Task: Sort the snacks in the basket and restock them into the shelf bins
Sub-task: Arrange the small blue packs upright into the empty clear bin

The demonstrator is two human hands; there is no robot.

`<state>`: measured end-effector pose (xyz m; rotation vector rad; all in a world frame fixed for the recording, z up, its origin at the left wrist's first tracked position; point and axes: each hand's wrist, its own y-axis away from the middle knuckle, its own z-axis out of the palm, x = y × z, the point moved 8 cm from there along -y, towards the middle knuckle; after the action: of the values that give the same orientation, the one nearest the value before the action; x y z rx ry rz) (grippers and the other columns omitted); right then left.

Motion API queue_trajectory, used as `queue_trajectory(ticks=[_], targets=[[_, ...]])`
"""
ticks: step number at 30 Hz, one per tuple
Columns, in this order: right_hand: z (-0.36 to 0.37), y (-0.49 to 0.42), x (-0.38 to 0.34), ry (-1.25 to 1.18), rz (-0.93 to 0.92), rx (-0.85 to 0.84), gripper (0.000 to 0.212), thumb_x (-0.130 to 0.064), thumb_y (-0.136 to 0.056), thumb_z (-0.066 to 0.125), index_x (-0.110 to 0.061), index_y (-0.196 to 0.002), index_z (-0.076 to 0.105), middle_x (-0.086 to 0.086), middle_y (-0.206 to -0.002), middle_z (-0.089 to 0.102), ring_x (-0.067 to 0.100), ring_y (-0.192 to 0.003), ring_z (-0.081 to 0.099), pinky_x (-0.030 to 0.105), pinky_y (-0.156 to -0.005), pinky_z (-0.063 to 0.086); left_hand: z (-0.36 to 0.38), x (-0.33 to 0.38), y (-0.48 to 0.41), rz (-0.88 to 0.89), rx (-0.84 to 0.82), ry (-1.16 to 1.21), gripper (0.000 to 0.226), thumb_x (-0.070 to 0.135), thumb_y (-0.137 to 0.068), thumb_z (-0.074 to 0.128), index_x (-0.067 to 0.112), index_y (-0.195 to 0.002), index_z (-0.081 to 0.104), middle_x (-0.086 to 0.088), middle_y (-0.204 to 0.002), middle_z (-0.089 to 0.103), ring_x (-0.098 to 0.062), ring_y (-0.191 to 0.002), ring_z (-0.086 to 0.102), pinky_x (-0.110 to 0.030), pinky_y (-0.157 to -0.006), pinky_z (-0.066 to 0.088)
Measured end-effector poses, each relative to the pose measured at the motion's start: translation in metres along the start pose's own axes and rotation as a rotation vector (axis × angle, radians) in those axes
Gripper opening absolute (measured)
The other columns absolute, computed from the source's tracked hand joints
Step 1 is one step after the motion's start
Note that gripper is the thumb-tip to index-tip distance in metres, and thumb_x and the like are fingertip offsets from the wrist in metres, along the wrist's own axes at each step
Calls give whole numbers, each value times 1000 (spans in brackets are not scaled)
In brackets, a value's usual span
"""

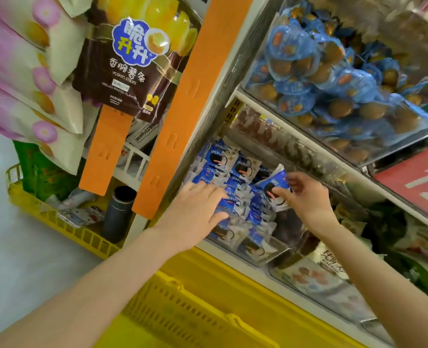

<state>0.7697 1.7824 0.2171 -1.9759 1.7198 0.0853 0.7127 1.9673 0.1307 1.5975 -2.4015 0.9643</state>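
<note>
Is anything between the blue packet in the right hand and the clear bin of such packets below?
Nothing visible. The right hand pinches the blue packet just over the open clear bin; the left hand lies flat on packets further left, beside the path.

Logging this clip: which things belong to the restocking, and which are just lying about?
Job: right hand pinching a blue packet; left hand resting on the packets in the clear bin; yellow basket.
About: potato stick bag; pink bags; red sign; dark canister.
</note>
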Motion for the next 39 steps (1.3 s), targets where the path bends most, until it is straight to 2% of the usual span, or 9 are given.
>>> queue_trajectory(ticks=[3, 7, 11, 16, 18, 22, 29, 34, 39], targets=[[15, -38, 24, 147, 29, -21, 51, -26, -81, 71, -3, -124, 56, 14, -122, 61, 26, -111, 57, 34, -96, 43, 6, -10, -3, -14, 46, -86, 53, 54, -90, 22, 24, -124, 49, 8, -118, 59, -12, -113, 51, -35, -104, 23], [52, -74, 43, 325, 49, -153, 55, -19, -86, 66, 1, -133, 44, 21, -134, 49, 35, -121, 48, 44, -103, 39, 3, -11, -3, 51, 204, -134, 42, 48, -93, 32, 23, -95, 65, 9, -89, 68, -12, -85, 61, -34, -86, 40], [70, -99, 46, 501, 57, -155, 53, -18, -86, 66, 3, -129, 45, 23, -131, 49, 37, -119, 46, 43, -100, 39, 4, -14, -2, 97, 255, -117, 44, 46, -94, 31, 21, -90, 67, 7, -85, 68, -12, -79, 60, -34, -79, 45], [85, -111, 55, 324, 124, -193, 46, -9, -83, 68, -1, -124, 50, 20, -122, 56, 33, -112, 52, 33, -86, 43, 4, -14, -3, 110, 256, -97, 39, 44, -95, 37, 19, -87, 67, 4, -82, 67, -15, -76, 58, -34, -77, 43], [89, -113, 61, 335, 146, -218, 41, -13, -85, 66, -2, -122, 53, 22, -123, 56, 37, -114, 51, 39, -94, 42, 3, -15, -3, 102, 257, -95, 39, 44, -95, 38, 19, -87, 66, 4, -82, 67, -15, -76, 57, -34, -77, 42], [80, -119, 53, 448, 63, -78, 28, -7, -87, 61, -3, -114, 60, 19, -118, 60, 34, -109, 55, 42, -94, 45, 3, -14, -3, 90, 252, -83, 40, 44, -95, 37, 19, -88, 67, 4, -82, 67, -13, -76, 57, -33, -77, 41], [79, -108, 40, 596, 18, -106, 37, -17, -88, 63, -3, -121, 57, 18, -123, 59, 34, -113, 55, 43, -97, 45, 4, -14, -3, 52, 210, -96, 44, 46, -94, 32, 20, -88, 67, 6, -81, 66, -12, -76, 56, -33, -78, 44], [61, -52, 13, 361, -8, -115, 39, -34, -96, 47, -9, -126, 50, 15, -117, 60, 32, -102, 58, 38, -87, 48, 0, -11, 1, 30, 176, -113, 37, 39, -96, 32, 20, -95, 64, 5, -88, 66, -14, -84, 57, -32, -87, 35], [44, 44, 1, 140, -90, -127, 36, -43, -96, 37, -26, -127, 47, -1, -126, 56, 16, -105, 59, 36, -85, 50, 0, -5, 10, -9, 43, -116, 53, 41, -94, 12, 19, -120, 53, 1, -115, 58, -18, -112, 49, -36, -109, 23]])
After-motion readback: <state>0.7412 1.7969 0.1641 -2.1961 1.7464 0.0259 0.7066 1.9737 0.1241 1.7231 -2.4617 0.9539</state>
